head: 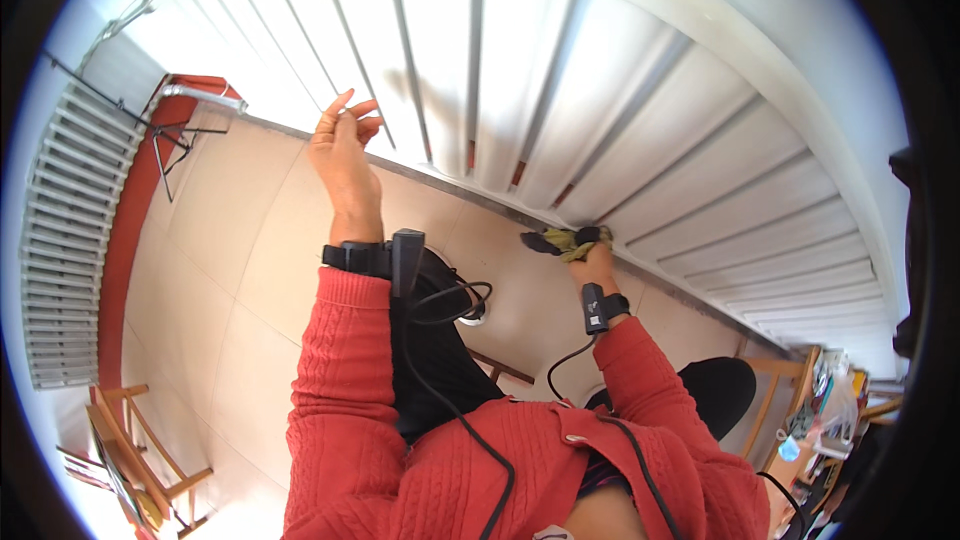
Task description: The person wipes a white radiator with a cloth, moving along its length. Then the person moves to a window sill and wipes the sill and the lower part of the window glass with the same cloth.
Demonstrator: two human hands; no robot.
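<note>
A large white slatted panel [510, 75], apparently a radiator, curves across the view before me, with dark gaps between its upright slats. My left hand [345, 127] is raised in front of its left part, fingers loosely bent and holding nothing. At the panel's lower edge, my right hand [596, 266] grips a bunched yellow-green and black cloth [559, 241]. The fabric hides most of those fingers. Black straps hold a dark device [409, 262] at my left wrist and another device [595, 309] at my right wrist, each with a cable.
Another white radiator [71, 240] stands at the left before a red wall band [124, 270]. Near it are a black metal stand [176, 142] and a pipe [202, 96]. A wooden chair [142, 457] is lower left; a cluttered table [795, 457] is lower right. Pale tiles [217, 292] cover the floor.
</note>
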